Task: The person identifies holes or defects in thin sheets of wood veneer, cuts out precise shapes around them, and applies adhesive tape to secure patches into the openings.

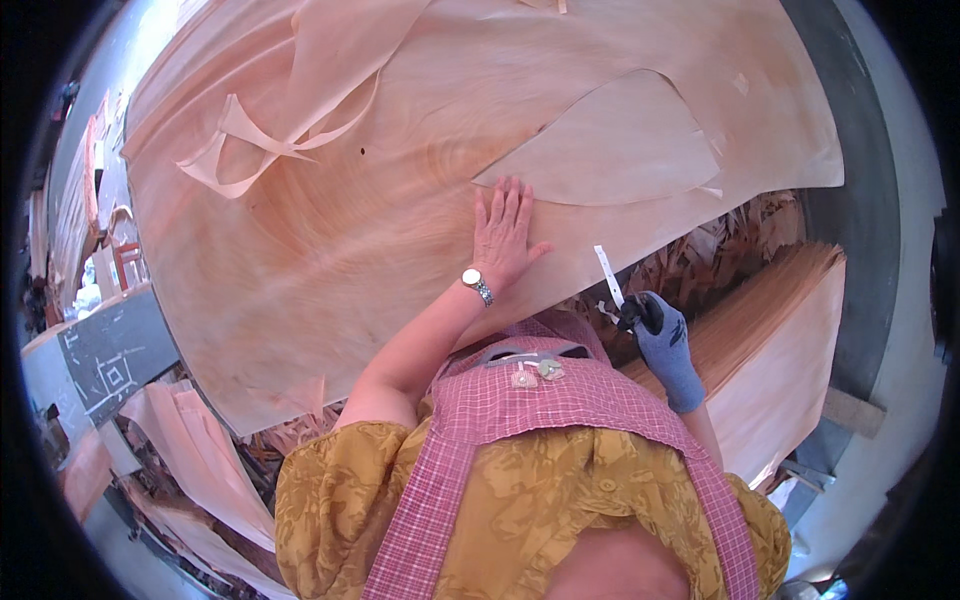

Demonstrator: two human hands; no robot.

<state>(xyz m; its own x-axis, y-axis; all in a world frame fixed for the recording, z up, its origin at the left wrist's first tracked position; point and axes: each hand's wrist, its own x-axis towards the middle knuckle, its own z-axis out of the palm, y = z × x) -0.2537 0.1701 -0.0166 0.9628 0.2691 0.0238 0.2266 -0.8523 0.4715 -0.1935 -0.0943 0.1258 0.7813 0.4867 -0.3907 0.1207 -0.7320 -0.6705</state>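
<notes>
A large, thin sheet of reddish wood veneer spreads out before me. My left hand, bare and with a watch on the wrist, lies flat on it with fingers stretched out. Its fingertips reach the lower left corner of a paler, rounded veneer piece on the sheet. Off the sheet's near right edge, my right hand wears a blue-grey glove with dark fingertips. It is closed around a narrow, pale, flat blade that points up and away. The glove hides the blade's lower end.
Curled veneer offcuts lie at the sheet's far left. Beside my right hand stands a thick stack of veneer sheets, with a heap of scraps behind it. More loose veneer hangs at the lower left, near a dark chalk-marked board.
</notes>
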